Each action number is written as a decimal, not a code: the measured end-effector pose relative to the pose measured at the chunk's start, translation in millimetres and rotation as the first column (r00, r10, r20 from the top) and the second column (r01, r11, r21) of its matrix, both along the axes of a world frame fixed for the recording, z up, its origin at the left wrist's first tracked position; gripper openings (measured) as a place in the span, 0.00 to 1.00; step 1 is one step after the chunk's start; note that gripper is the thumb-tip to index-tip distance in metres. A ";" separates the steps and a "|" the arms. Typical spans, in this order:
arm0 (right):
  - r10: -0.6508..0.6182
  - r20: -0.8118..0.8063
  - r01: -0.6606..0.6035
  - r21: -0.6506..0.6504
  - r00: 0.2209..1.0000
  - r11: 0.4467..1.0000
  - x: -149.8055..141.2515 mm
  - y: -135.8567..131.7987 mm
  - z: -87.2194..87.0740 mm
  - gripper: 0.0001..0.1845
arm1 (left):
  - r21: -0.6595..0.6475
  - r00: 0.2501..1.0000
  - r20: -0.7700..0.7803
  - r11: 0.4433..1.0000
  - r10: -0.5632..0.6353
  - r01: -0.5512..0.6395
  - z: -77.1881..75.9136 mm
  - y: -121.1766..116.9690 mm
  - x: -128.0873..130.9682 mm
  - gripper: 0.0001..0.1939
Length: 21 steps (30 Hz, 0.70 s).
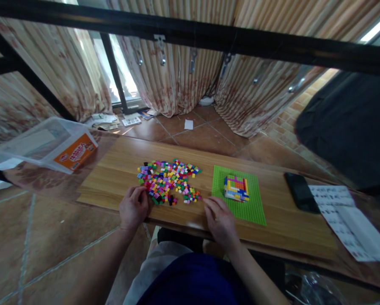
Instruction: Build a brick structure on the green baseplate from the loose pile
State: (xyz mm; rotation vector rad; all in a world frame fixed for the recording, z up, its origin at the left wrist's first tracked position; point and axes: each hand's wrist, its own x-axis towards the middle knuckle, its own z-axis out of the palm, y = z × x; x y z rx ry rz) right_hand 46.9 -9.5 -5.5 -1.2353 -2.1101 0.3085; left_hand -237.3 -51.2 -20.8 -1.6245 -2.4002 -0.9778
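Note:
Loose toy building bricks (pixel 167 178) of many colours lie in a spread-out heap on the wooden board. My left hand (pixel 134 207) rests at the heap's near left edge with its fingers curled in against the bricks; whatever they hold is hidden. Between the heap and a green baseplate (pixel 256 207) is my right hand (pixel 221 219), its fingers bent and close together near a small outlying cluster of bricks (pixel 191 195). Anything in its fingertips is too small to make out. On the baseplate stands a low, boxy multicoloured brick build (pixel 236 188), apart from both hands.
A clear plastic bin (pixel 47 146) with an orange label stands at the left. Right of the baseplate lie a black phone (pixel 301 192) and printed sheets (pixel 339 212). A dark metal bar (pixel 190 31) crosses above the far side, before patterned curtains (pixel 177 84).

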 end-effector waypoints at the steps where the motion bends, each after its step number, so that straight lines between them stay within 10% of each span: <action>1: -0.015 0.026 0.016 -0.027 1.000 1.000 -7.7 1.9 -1.6 0.14 | 0.001 1.000 0.000 1.000 -0.002 0.002 0.0 -0.2 0.2 0.11; 13: 0.121 -0.072 -0.135 -0.246 0.990 0.960 -62.8 28.4 6.6 0.15 | 0.040 1.000 -0.015 0.999 -0.025 0.025 -3.8 -2.0 -0.3 0.10; 21: 0.008 -0.029 -0.011 -0.090 1.000 0.996 -68.7 80.1 12.1 0.16 | 0.037 1.000 -0.011 0.999 -0.022 0.022 -5.7 -2.1 -0.8 0.09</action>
